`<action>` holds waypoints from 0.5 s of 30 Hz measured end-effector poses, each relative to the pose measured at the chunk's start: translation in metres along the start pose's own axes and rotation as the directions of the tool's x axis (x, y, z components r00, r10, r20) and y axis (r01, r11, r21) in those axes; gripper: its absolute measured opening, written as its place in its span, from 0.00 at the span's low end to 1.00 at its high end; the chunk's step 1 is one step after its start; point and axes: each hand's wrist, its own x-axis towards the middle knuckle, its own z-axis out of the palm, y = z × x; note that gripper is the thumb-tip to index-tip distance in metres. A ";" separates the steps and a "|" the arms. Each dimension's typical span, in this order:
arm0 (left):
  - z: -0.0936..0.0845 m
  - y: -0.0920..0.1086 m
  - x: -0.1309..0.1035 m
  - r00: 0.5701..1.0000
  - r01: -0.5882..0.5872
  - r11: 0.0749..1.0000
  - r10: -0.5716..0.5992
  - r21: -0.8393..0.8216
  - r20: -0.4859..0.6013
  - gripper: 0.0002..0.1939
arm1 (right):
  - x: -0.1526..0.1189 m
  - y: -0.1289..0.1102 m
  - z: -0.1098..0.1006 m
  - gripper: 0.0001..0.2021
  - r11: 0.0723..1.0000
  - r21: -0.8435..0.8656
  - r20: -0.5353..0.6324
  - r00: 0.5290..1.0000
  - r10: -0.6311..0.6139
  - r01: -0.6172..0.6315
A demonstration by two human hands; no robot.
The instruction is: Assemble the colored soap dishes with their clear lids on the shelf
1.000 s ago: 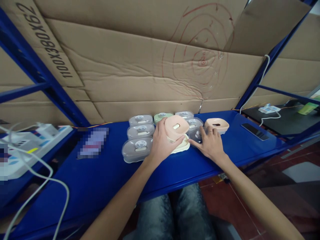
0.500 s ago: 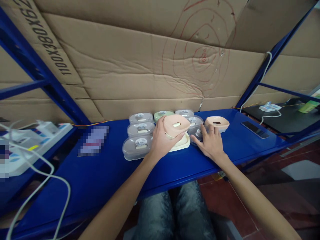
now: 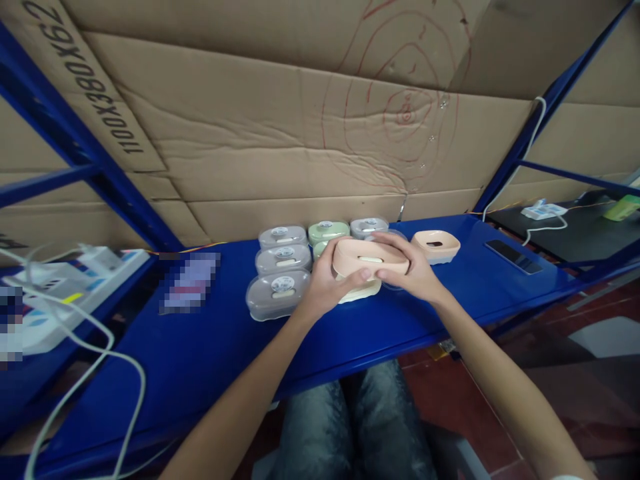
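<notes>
A peach-coloured box [image 3: 371,256] with a pale slot in its top is held up between both hands. My left hand [image 3: 325,283] is closed round its left end, with the thumb on the near side. Round the right end my right hand [image 3: 414,270] is wrapped, its thumb also at the front. Below the held box, a cream-coloured piece [image 3: 361,292] lies on the blue table, partly covered from view. Another peach box [image 3: 436,245] with a dark opening rests to the right. Behind and left stand clear-lidded boxes, grey [image 3: 281,291] and green [image 3: 329,231].
On the left of the blue table [image 3: 210,373] lies a blurred-out flat item [image 3: 190,283]. A phone [image 3: 513,257] rests at the right. White power strips [image 3: 95,293] with loose cables stand at far left. Cardboard [image 3: 240,120] closes off the back, between blue posts.
My right hand has moved left and up from the clear-lidded box and taken hold of the peach box. That box has shifted slightly right and turned.
</notes>
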 end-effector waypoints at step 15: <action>-0.009 0.013 0.002 0.996 0.080 0.977 -0.070 0.199 -0.057 0.35 | 0.004 0.041 -0.001 0.24 0.994 0.103 -0.488 0.869 0.082 -0.036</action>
